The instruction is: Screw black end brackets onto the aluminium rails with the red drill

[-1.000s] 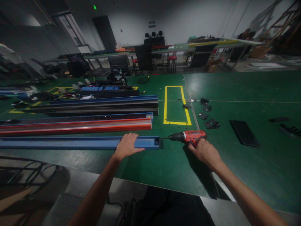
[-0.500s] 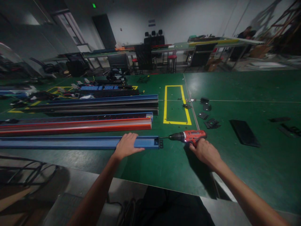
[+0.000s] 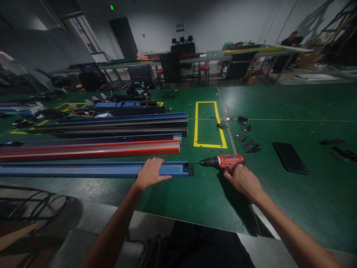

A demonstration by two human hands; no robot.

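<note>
A long blue metal profile [image 3: 111, 170] lies along the near side of the green table, with a small black end piece [image 3: 191, 170] at its right end. My left hand [image 3: 150, 172] is laid over the profile near that end, gripping across it with the thumb along its front side. My right hand [image 3: 244, 180] is wrapped round the handle of a red and black cordless drill [image 3: 230, 161]. The drill lies level and points left. Its long thin bit [image 3: 196, 163] reaches the black end piece; whether it sits in a screw is too small to tell.
Behind lie a red profile [image 3: 145, 147] and several dark and blue profiles [image 3: 139, 123]. A yellow tape rectangle [image 3: 196, 124] marks the table, with small screws about it. Right of it are black end pieces [image 3: 251, 146] and a black flat case [image 3: 290, 158]. A person [image 3: 291, 39] sits far back.
Almost nothing differs. The drill and my right hand show at most a tiny shift; my left hand stays in place on the blue profile.
</note>
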